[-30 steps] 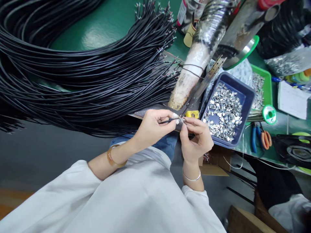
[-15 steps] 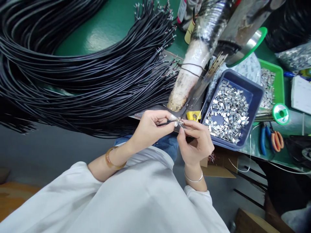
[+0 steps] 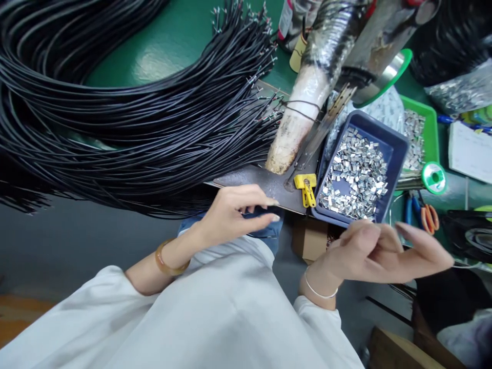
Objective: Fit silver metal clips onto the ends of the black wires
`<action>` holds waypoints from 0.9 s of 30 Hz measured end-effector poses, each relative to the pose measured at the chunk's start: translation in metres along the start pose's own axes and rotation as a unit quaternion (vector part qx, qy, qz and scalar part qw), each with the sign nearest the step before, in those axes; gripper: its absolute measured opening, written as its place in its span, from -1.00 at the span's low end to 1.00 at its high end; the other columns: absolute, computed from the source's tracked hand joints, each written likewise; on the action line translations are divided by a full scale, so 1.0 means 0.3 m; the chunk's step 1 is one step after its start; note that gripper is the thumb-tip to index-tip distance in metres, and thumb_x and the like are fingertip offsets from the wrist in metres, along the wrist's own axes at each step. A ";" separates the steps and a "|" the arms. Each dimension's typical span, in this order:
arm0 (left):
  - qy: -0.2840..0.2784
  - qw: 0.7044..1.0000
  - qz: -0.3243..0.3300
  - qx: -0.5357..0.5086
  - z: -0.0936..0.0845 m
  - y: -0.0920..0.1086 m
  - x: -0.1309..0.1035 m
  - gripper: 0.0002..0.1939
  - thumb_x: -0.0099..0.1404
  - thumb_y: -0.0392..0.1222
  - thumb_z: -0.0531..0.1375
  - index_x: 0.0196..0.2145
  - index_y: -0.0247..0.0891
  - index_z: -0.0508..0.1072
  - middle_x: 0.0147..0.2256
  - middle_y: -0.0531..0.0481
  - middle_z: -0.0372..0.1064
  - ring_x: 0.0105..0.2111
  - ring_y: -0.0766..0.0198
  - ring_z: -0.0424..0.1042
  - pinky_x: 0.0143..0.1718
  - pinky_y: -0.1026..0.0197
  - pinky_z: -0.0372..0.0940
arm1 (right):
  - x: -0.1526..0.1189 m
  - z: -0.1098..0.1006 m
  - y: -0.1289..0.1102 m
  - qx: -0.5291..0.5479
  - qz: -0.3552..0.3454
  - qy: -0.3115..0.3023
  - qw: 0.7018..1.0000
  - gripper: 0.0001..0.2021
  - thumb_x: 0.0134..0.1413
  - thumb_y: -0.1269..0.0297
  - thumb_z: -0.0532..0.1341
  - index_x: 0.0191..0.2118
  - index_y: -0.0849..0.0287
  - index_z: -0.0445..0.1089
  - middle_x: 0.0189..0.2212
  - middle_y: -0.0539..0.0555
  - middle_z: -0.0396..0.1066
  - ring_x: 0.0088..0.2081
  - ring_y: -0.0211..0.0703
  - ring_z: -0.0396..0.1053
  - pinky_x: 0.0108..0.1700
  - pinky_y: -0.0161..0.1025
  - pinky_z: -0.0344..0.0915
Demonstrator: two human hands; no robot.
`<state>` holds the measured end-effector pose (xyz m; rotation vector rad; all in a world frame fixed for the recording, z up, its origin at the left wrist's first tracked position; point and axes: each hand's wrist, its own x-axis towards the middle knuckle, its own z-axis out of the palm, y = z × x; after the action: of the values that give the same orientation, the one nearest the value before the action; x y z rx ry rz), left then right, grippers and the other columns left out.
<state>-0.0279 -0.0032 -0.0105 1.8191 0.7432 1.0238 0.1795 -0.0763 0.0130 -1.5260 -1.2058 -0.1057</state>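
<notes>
My left hand (image 3: 238,210) is in front of the bench edge, thumb and index finger apart with a gap between them. Nothing shows in that gap. Behind it lies a thick bundle of black cables (image 3: 161,123), their stripped ends showing small coloured wires. My right hand (image 3: 388,253), slightly blurred, is lower right of the dark blue tray (image 3: 400,148). Its fingers are bent loosely and spread, with no held object visible. Many small silvery metal pieces (image 3: 355,174) lie in the tray. A yellow clip-like piece (image 3: 306,188) sits just left of it.
A plastic-wrapped tube (image 3: 295,113) slants over the bench. Behind the blue tray stands a green tray (image 3: 432,128) with similar pieces. A solder spool (image 3: 433,177), orange-handled pliers (image 3: 429,218) and a white pad (image 3: 471,151) are at the right; a cardboard box (image 3: 310,241) is below.
My hands were together, pinching a black cable end. They have parted: the right has swung to the right, and the left has loosened, with the cable no longer visible in it.
</notes>
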 end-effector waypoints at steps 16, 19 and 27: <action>0.427 0.904 -0.012 -0.023 -0.150 -0.155 0.139 -0.80 0.33 -0.03 0.28 -0.30 -0.19 0.41 -0.39 0.06 0.37 -0.60 0.46 0.20 -0.59 0.33 0.15 | 0.224 0.030 0.168 -0.309 -0.028 -0.244 0.919 -0.88 0.07 0.33 0.18 -0.46 0.10 0.27 -0.42 0.01 0.38 -0.42 -0.21 0.27 -0.27 -0.20 0.18; 0.315 0.933 -0.018 -0.175 -0.178 -0.080 0.116 -0.74 0.27 0.05 0.33 -0.32 -0.17 0.44 -0.38 0.05 0.45 -0.71 0.53 0.09 -0.72 0.36 0.04 | 0.227 0.009 0.171 -0.335 -0.031 -0.248 0.908 -0.90 0.05 0.33 0.17 -0.46 0.10 0.28 -0.43 0.02 0.40 -0.40 -0.19 0.28 -0.27 -0.20 0.15; -0.413 0.841 -0.123 -0.326 -0.107 0.076 -0.012 -0.95 0.23 -0.28 0.32 -0.38 -0.27 0.62 -0.65 0.03 0.41 -0.65 0.34 0.37 -0.59 0.33 0.26 | 0.259 -0.040 0.217 -0.196 0.051 -0.279 0.939 -0.82 -0.01 0.13 0.27 -0.46 0.12 0.39 -0.37 0.03 0.46 -0.33 -0.18 0.38 -0.30 -0.23 0.25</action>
<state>-0.0560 -0.0026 0.0172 1.3067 0.0502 0.1877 0.2688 -0.0277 0.0223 -2.0512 -1.6135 0.1814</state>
